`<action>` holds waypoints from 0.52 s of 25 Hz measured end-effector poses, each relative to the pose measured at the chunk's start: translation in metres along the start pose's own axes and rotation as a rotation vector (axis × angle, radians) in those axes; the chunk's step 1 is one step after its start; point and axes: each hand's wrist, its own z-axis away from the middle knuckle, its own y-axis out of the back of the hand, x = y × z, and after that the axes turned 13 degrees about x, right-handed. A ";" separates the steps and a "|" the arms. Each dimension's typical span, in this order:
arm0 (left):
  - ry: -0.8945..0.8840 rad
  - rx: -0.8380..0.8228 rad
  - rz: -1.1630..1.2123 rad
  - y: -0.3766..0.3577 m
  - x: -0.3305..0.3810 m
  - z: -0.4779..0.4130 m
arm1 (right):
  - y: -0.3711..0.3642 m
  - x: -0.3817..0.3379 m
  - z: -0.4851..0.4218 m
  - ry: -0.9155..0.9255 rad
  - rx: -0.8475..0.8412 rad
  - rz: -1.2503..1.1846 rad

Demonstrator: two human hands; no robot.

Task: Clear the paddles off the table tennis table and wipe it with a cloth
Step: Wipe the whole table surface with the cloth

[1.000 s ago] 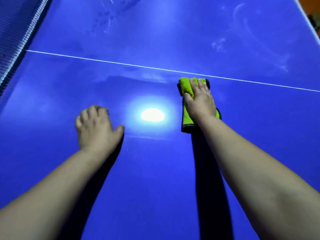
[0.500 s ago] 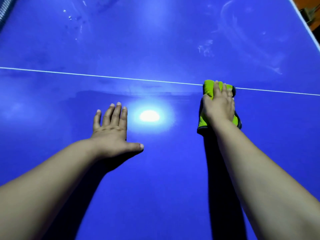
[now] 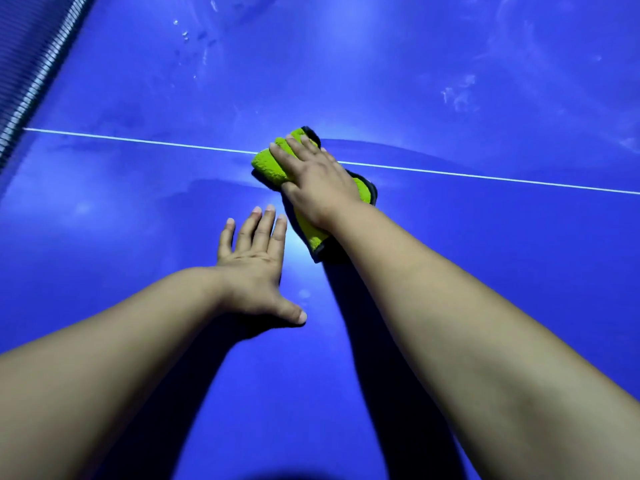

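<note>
A folded lime-green cloth (image 3: 268,166) with a dark border lies on the blue table tennis table (image 3: 138,209), across its white centre line (image 3: 138,141). My right hand (image 3: 317,180) presses flat on the cloth, fingers straight and pointing up-left. My left hand (image 3: 254,261) rests palm-down on the bare table just below and left of the cloth, fingers spread, thumb out to the right. No paddles are in view.
The net (image 3: 38,74) runs along the upper left edge. Water drops (image 3: 188,36) and pale smears (image 3: 457,93) mark the far half of the table. A damp streak curves to the right of the cloth.
My right hand slid the cloth leftward along the white line and turned it diagonal. My left hand stays flat on the table, now close beside the cloth; the net has come back into view.
</note>
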 end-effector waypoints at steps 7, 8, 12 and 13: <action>0.034 -0.026 0.016 0.009 0.008 0.005 | 0.052 0.121 0.065 -0.415 0.258 0.017; 0.034 -0.027 0.017 0.009 0.008 0.005 | 0.060 0.142 0.075 -0.455 0.277 0.025; 0.041 -0.015 0.018 0.008 0.008 0.005 | 0.095 0.212 0.124 -0.621 0.341 0.060; 0.044 -0.005 0.016 0.007 0.009 0.005 | 0.103 0.225 0.136 -0.675 0.356 0.073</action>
